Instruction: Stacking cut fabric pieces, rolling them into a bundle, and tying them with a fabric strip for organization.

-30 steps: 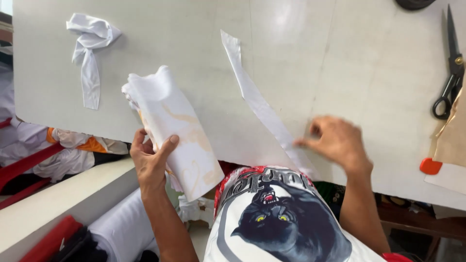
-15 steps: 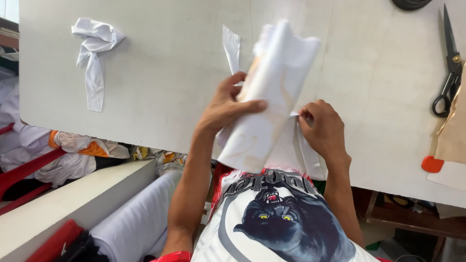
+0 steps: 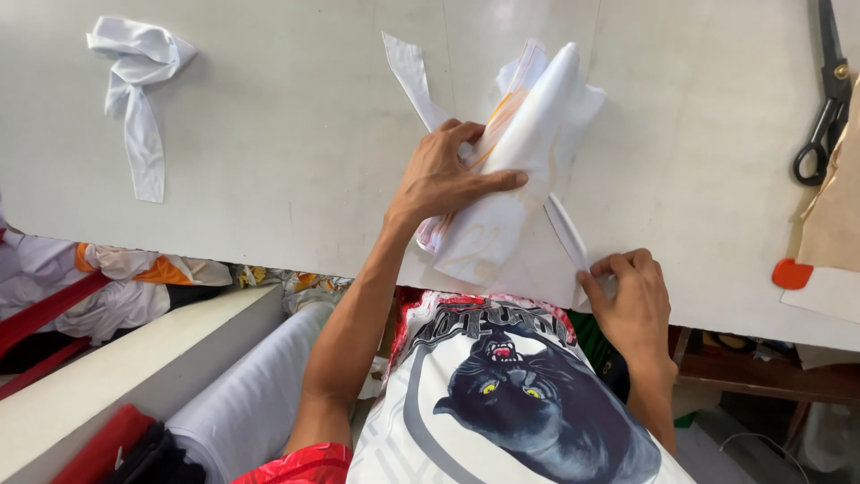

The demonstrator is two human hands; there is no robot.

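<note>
My left hand presses flat on a folded bundle of white fabric with faint orange marks, lying on the pale table. A long narrow white fabric strip runs diagonally under the bundle toward the table's near edge. My right hand pinches the lower end of that strip at the table edge. I wear a shirt with a black panther print.
A knotted white fabric scrap lies at the far left of the table. Black scissors rest at the right, beside brown paper and a small orange piece. White fabric rolls and coloured cloth lie below the table.
My left hand carried the fabric bundle from below the table's edge up onto the table and laid it over the strip. My right hand slid toward the table edge along the strip.
</note>
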